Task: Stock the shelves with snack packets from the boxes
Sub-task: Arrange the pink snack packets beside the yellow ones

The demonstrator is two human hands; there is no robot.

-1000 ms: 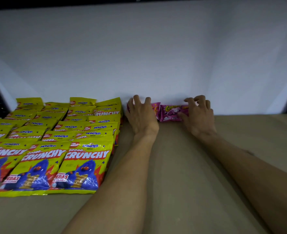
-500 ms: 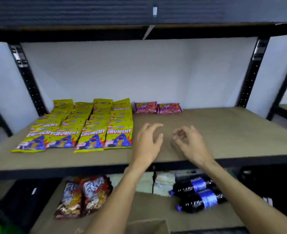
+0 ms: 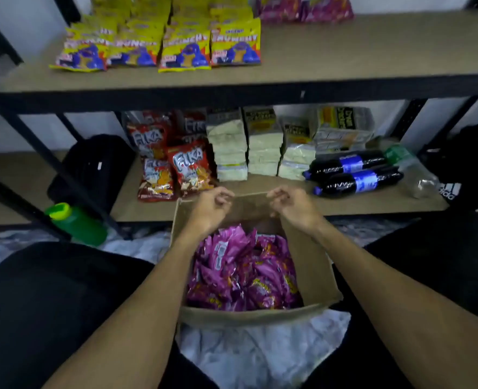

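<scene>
Down between the person's knees, an open brown cardboard box (image 3: 313,265) sits on crumpled white cloth (image 3: 260,355), heaped with glossy purple-pink snack packets (image 3: 240,273). Half a second ago both hands hovered spread over the upper shelf board; now they have dropped to the box's far rim, the left hand (image 3: 208,210) and the right hand (image 3: 295,207) with a gap between them. Their fingers (image 3: 223,198) curl in at the rim. It's too blurred to tell whether they pinch the cardboard or merely hang there. Neither holds a packet. The heap lies below and nearer than the fingertips. Beyond, red snack bags (image 3: 188,169) stand on the lower wooden shelf (image 3: 372,202). On the upper wooden shelf (image 3: 358,51), two pink packets (image 3: 302,8) remain at the back beside the rows of yellow packets (image 3: 181,49).
</scene>
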